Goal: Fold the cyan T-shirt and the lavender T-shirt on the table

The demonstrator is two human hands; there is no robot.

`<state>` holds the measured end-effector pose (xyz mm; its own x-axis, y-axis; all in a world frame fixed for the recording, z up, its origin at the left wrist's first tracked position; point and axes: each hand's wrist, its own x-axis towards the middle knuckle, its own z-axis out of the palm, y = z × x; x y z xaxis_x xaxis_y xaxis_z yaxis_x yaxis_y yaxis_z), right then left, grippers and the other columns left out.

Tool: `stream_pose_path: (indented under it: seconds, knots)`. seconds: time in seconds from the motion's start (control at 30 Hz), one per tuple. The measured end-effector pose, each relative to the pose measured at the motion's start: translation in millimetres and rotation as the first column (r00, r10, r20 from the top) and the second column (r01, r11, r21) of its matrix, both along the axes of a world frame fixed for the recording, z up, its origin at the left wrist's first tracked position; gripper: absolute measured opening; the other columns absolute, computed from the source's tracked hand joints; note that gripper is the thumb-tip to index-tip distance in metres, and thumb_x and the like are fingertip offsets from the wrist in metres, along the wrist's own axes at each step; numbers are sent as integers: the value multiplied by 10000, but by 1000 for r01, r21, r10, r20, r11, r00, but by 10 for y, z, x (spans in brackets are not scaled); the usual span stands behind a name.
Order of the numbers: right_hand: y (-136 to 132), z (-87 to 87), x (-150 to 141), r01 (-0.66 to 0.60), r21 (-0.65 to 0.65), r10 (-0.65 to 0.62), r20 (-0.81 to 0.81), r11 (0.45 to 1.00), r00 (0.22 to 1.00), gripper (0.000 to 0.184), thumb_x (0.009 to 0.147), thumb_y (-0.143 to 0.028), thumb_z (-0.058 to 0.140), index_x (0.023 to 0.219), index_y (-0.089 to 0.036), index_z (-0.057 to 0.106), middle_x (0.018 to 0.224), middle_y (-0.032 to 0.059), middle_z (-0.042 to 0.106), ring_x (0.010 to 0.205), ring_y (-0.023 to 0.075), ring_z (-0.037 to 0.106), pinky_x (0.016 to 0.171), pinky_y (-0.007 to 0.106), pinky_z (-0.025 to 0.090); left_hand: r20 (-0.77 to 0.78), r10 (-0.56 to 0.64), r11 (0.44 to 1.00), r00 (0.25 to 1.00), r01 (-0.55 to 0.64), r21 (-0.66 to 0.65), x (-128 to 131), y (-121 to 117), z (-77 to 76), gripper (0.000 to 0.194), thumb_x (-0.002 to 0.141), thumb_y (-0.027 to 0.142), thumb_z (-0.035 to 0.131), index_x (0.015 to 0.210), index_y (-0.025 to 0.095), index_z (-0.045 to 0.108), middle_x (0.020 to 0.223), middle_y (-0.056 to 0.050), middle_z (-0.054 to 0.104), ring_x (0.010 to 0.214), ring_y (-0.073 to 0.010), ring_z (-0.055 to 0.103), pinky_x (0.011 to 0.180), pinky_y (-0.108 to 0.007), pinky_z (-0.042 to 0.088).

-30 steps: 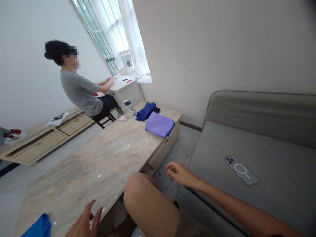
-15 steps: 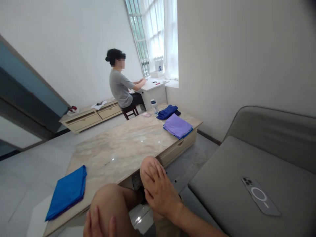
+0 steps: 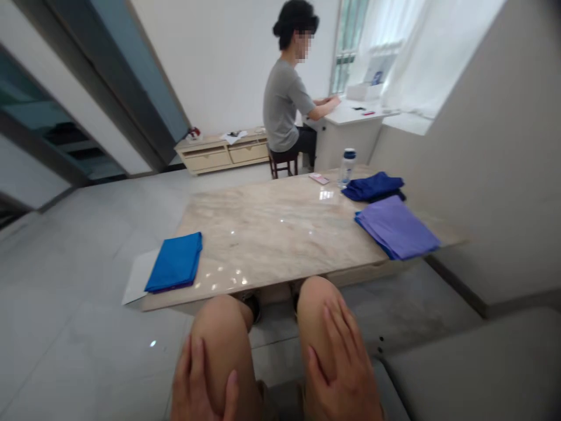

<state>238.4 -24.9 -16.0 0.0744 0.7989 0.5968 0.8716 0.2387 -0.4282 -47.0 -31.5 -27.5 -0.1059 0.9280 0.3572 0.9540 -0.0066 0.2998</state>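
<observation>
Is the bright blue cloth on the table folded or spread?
Folded: the bright blue cloth lies as a flat, compact rectangle on the marble tabletop.

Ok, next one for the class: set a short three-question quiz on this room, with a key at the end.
1. True or false: the left hand and the right hand each rest on a knee.
2. Which cloth lies at the left end of the marble table? A lilac cloth, B navy cloth, C bright blue cloth.
3. Fill in: the person in a grey T-shirt sits on a dark wooden stool, facing a white ____ by the window.

Key: 1 true; 2 C; 3 desk.
</observation>
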Motion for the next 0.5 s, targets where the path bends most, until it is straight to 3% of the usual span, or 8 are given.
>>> stream_pose_path:
  seconds: [0.07, 0.13, 0.2, 0.33, 0.5]
  knots:
    - [42, -29, -38, 51, 56, -52, 11, 997, 999, 893, 1024, -273, 692, 1812, -205, 278, 1660, 163, 572, 1522, 431, 562, 1191, 650, 555, -6, 25, 1000, 1000, -25, 12, 144, 2, 140, 920, 1038, 360, 593, 1823, 338, 115, 1820, -127, 348, 1625, -375, 450, 1234, -581, 546]
    - [114, -70, -18, 54, 95, -59, 50, 994, 997, 906, 1019, -315, 732, 1802, -157, 306, 1634, 198, 591, 1483, 461, 595, 1190, 673, 548, -18, 28, 998, 999, -27, 55, 260, 29, 251, 868, 1044, 311, 575, 1817, 311, 180, 1786, -150, 412, 1590, -354, 502, 1190, -543, 579]
    - [209, -100, 43, -51, 118, 37, 120, 992, 992, 884, 1000, -307, 765, 1778, -167, 369, 1628, 202, 596, 1522, 492, 550, 1216, 717, 510, -19, 30, 996, 999, -28, 82, 332, 45, 327, 852, 1040, 306, 572, 1809, 267, 209, 1788, -174, 402, 1589, -351, 504, 1173, -532, 584]
    - [351, -81, 149, -341, 127, 300, 263, 931, 917, 679, 951, -197, 796, 1595, -310, 610, 1633, 110, 612, 1591, 483, 471, 1249, 751, 462, -4, -2, 998, 1000, 2, 62, 399, 2, 379, 854, 1012, 298, 586, 1791, 203, 250, 1821, -192, 332, 1656, -356, 403, 1223, -534, 540]
    - [286, 30, 123, -255, 113, 219, 259, 960, 941, 603, 965, -206, 786, 1547, -222, 631, 1574, 159, 656, 1578, 475, 492, 1260, 734, 463, 32, -35, 997, 999, 33, 65, 424, -38, 330, 875, 990, 283, 621, 1783, 187, 263, 1826, -199, 320, 1666, -363, 387, 1253, -541, 511]
